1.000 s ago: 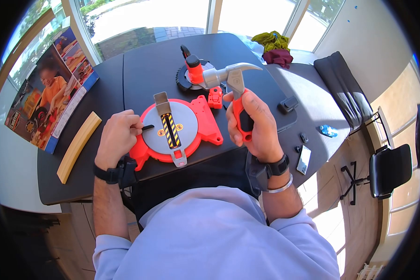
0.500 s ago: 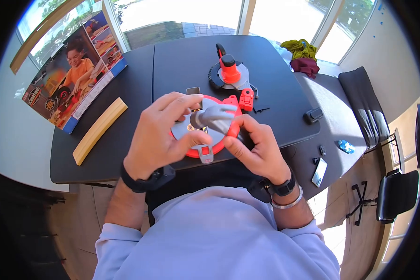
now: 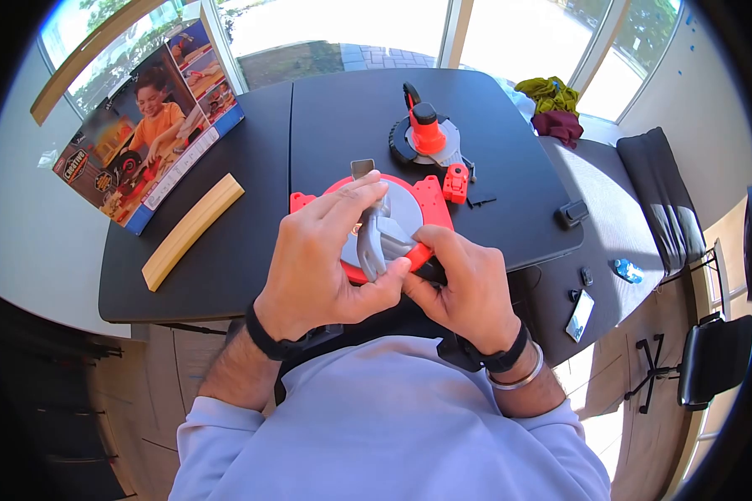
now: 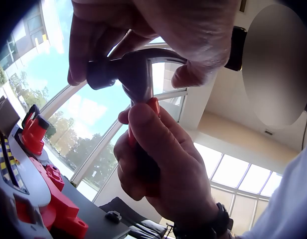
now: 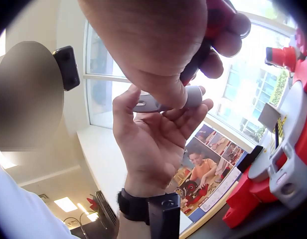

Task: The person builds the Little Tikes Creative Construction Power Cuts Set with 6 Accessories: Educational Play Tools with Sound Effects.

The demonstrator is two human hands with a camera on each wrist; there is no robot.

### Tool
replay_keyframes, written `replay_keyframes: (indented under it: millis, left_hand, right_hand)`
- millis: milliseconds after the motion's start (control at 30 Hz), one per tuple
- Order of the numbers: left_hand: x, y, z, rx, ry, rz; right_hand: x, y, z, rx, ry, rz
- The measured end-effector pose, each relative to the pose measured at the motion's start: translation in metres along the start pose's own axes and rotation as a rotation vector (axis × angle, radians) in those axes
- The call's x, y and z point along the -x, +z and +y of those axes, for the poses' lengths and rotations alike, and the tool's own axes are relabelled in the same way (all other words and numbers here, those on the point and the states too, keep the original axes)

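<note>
A toy claw hammer (image 3: 373, 245) with a grey head and a red and black handle is held up over the toy saw base. My right hand (image 3: 468, 288) grips its handle, thumb laid along the neck in the left wrist view. My left hand (image 3: 319, 250) spans the hammer head, its fingers at the striking face and its thumb at the claw tip. In the right wrist view the left palm (image 5: 153, 142) faces the head. Beneath the hands, the red base (image 3: 433, 200) with a round grey plate is partly hidden.
Behind the base stand a red and grey toy saw (image 3: 427, 134) and a small red block (image 3: 455, 184). A curved wooden strip (image 3: 194, 230) and a picture box (image 3: 146, 125) are at the left. A phone (image 3: 580, 316) and bottle (image 3: 628, 270) lie on the right-hand bench.
My left hand has left the base's black handle and come to the hammer head. My right hand has lowered and turned the hammer, bringing its claw toward me. The head view has shifted.
</note>
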State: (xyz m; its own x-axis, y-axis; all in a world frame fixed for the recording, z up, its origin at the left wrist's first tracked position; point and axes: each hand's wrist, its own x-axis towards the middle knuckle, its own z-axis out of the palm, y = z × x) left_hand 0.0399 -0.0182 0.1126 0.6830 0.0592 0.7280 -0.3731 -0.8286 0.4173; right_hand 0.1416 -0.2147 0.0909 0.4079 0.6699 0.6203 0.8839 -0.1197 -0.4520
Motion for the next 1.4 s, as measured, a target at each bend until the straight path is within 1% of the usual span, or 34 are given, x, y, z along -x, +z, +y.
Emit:
replay_keyframes:
  millis: [67, 133, 233, 467, 667, 733, 767, 833, 867, 933, 967, 1033, 1067, 1133, 1167, 1233, 1267, 1333, 1400]
  left_hand:
    - [-0.001, -0.001, 0.001, 0.019, 0.004, 0.005]
    - [-0.001, -0.005, 0.001, 0.087, 0.000, -0.069]
    - [-0.002, -0.006, 0.001, 0.118, 0.022, -0.087]
    - [-0.002, -0.007, 0.001, 0.130, 0.037, -0.066]
    - [-0.003, -0.009, -0.001, 0.134, 0.101, -0.056]
    - [-0.006, -0.015, 0.002, 0.145, 0.064, -0.181]
    - [-0.006, -0.016, 0.002, 0.145, 0.067, -0.182]
    - [-0.006, -0.016, 0.001, 0.148, 0.082, -0.260]
    - [-0.006, -0.014, -0.001, 0.149, 0.084, -0.260]
    - [-0.005, -0.012, -0.006, 0.221, 0.154, -0.302]
    - [-0.005, -0.012, -0.005, 0.220, 0.154, -0.301]
    - [-0.005, -0.014, -0.004, 0.311, 0.058, -0.346]
    - [-0.004, -0.013, -0.002, 0.311, 0.058, -0.346]
    - [-0.001, -0.010, 0.000, 0.286, 0.008, -0.314]
    - [0.000, -0.008, 0.000, 0.285, 0.008, -0.314]
    - [0.003, -0.005, 0.000, 0.262, -0.071, -0.287]
    - [0.003, -0.004, 0.004, 0.262, -0.071, -0.287]
    - [0.000, -0.003, 0.013, 0.308, -0.170, -0.219]
    - [0.000, -0.002, 0.015, 0.294, -0.172, -0.207]
  right_hand:
    - [0.000, -0.001, 0.001, 0.041, -0.023, 0.029]
    - [0.001, -0.002, 0.006, 0.090, -0.061, 0.025]
    - [0.003, -0.004, 0.009, 0.105, -0.086, 0.022]
    - [0.003, -0.008, 0.009, 0.109, -0.109, 0.004]
    - [0.003, -0.009, 0.008, 0.109, -0.114, 0.003]
    - [0.003, -0.008, 0.009, 0.082, -0.095, 0.000]
    - [0.003, -0.008, 0.009, 0.084, -0.095, 0.003]
    - [0.002, -0.009, 0.008, -0.059, -0.052, -0.028]
    - [0.002, -0.009, 0.008, -0.058, -0.052, -0.027]
    - [0.003, -0.010, 0.009, -0.253, 0.012, -0.088]
    - [0.002, -0.012, 0.007, -0.253, 0.010, -0.089]
    - [0.000, -0.018, 0.003, -0.389, 0.124, -0.192]
    - [0.000, -0.018, 0.002, -0.389, 0.124, -0.192]
    - [0.000, -0.017, -0.001, -0.385, 0.181, -0.234]
    - [0.002, -0.013, -0.002, -0.385, 0.180, -0.234]
    - [0.005, -0.003, -0.003, -0.349, 0.218, -0.171]
    - [0.006, -0.001, -0.003, -0.349, 0.218, -0.171]
    - [0.008, 0.002, -0.002, -0.354, 0.205, -0.141]
    - [0.008, 0.003, -0.001, -0.379, 0.210, -0.146]
